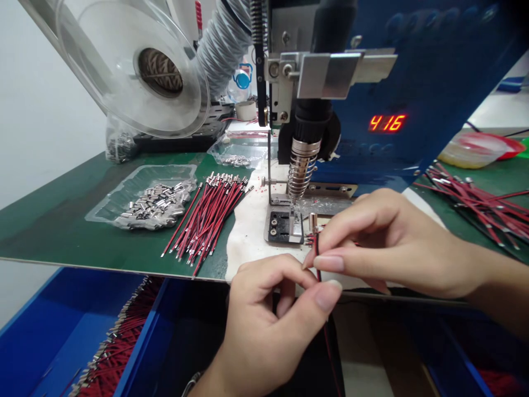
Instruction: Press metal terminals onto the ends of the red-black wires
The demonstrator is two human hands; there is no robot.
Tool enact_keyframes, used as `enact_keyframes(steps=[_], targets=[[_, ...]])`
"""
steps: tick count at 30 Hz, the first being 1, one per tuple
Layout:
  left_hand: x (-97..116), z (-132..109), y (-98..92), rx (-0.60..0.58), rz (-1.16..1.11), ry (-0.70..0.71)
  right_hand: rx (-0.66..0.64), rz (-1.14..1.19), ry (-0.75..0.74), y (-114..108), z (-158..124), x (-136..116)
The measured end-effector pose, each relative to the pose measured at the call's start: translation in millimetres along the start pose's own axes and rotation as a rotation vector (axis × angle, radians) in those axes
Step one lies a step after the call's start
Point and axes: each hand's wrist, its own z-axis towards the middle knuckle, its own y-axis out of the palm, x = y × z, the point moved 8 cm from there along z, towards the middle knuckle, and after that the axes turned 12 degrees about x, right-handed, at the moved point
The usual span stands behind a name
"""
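Between my two hands runs a thin red-and-black wire [317, 251] with a small silver metal cap [313, 221] at its upper end. My right hand [397, 242] pinches the wire just below the cap. Lower down, my left hand [276, 325] pinches the same wire between thumb and forefinger, and the rest hangs below the table edge. Close behind the cap stands a machine with a spring-wrapped soldering tip [303, 165] pointing down over a small black-and-metal fixture [285, 226]. Some wire ends lie partly hidden behind my right fingers.
A bundle of red-and-black wires [210, 215] lies left, beside a clear tray [111, 204] of metal caps. More wires [487, 204] lie at right. A blue bin [61, 309] below holds many finished-looking wires. The blue machine body [413, 66] shows 416. A clear fume hood [103, 71] hangs upper left.
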Motion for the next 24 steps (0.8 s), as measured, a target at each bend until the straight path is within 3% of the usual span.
enact_keyframes(steps=[10,24], targets=[[-0.4,-1.2,1.8,-0.048,-0.011,-0.009,0.02,-0.029,-0.1,0.2,-0.4,-11.5],[-6.1,-3.7,1.9,-0.054,-0.019,-0.003,0.015,-0.025,-0.098,1.1,-0.3,-12.1]])
